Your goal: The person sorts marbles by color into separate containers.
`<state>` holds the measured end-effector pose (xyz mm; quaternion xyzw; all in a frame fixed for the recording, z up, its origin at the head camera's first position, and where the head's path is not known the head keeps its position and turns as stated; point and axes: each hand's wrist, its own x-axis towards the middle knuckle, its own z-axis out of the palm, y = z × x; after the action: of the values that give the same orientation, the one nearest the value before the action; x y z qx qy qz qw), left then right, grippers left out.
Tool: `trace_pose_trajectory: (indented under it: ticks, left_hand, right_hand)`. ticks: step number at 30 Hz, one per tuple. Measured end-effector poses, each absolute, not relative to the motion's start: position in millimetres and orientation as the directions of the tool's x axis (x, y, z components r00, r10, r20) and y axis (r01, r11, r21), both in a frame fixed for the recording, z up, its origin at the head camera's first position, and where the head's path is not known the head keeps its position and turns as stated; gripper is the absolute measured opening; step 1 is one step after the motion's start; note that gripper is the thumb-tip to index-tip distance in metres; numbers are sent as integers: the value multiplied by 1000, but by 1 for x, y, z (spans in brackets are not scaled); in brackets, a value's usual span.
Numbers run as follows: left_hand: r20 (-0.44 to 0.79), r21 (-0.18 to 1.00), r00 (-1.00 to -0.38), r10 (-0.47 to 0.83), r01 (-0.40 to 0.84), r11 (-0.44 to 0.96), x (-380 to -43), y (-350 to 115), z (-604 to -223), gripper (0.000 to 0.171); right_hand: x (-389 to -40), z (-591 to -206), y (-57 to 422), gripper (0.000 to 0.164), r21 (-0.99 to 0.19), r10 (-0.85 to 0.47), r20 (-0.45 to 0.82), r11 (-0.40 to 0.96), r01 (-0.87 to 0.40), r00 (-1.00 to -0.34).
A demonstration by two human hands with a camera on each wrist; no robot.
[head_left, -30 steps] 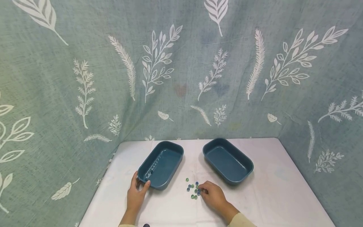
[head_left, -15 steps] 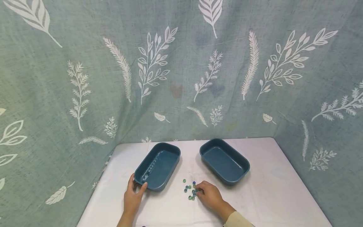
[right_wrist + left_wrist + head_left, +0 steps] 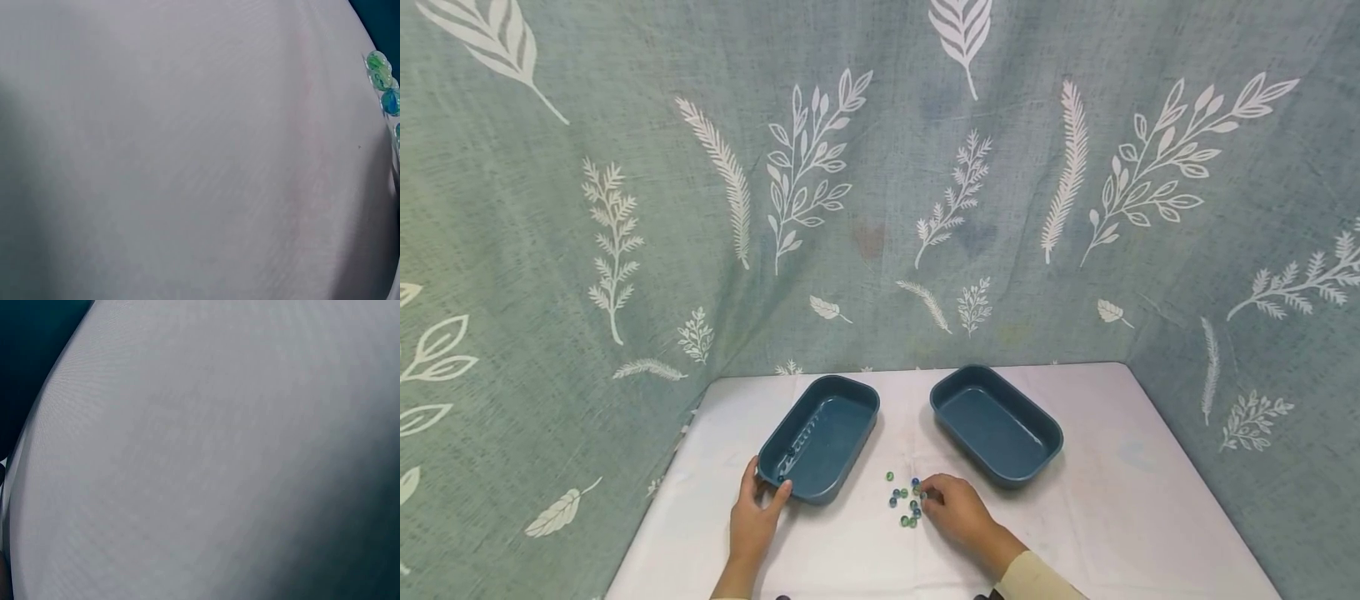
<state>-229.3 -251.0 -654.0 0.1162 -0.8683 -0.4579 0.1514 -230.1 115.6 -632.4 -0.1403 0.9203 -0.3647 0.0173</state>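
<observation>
A loose cluster of glass marbles (image 3: 904, 522) lies in the lower centre of the frame, on the white surface (image 3: 1112, 517) and between the two hands. They are small, round and glossy, some green and some blue; at the right edge of the right wrist view they look clear, with bright colour swirled inside. One green marble (image 3: 890, 476) sits a little apart, at the upper left of the cluster.

The right hand (image 3: 958, 508) reaches in from the lower right, its grip pinched on a single marble (image 3: 923, 496) between thumb and forefinger. The left hand (image 3: 754, 521), at lower left, has its grip clamped on the near corner of the left tub (image 3: 831, 442), thumb over the rim and fingers around the outer side. That tub is dark teal, rounded at the corners, with two dark marbles (image 3: 780, 478) near its left wall. A matching right tub (image 3: 996, 421) stands right of centre, set at the opposite slant. Leaf-patterned green cloth (image 3: 880, 208) fills the upper frame.
</observation>
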Motion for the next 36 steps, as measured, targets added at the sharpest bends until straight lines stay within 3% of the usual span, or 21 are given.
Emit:
trace_pose_trajectory:
  ticks: [7,19,36]
  left_hand:
    - [146,834,-927,-346,-73,548,-229,-250,-653,90]
    - [136,841,-929,-345,-76,536,-229,-250,-654,89]
    - [149,840,-928,-341,-63,538,-229,-251,-652,90]
  right_hand:
    - [-232,-629,112,19,-712,-272,64,662,-235,-960]
    - [-249,-617,95,15,-724,-278,185,611,-322,-943]
    - [-287,-585,46,20,-786,-263,184,539,-302,-947]
